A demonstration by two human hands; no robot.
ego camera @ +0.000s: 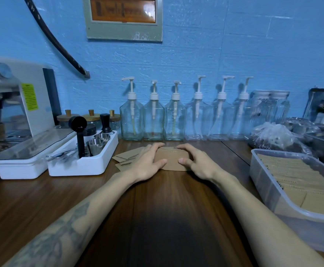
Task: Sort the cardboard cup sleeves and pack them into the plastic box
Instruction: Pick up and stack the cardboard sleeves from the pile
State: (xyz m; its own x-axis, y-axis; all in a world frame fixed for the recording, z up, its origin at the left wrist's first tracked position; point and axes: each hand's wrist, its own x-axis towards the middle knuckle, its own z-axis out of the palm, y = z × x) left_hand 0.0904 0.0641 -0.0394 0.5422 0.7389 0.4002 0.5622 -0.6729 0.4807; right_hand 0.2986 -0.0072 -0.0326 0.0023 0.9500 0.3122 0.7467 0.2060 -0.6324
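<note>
Sleeves (173,158): one stack gripped between left hand (147,164) and right hand (197,164); six pump bottles (186,116) behind.

espresso machine (13,105), white tool tray (84,160), six pump bottles (174,120), wooden counter (157,209)

Dim bluish light, glare on the wall panel (123,11), soft blurred edges, wide-angle bowing, dark shadow near the viewer.

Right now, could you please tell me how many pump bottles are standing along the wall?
6, in one row against the blue wall. The jars to their right carry no pumps; none seems hidden.
</note>
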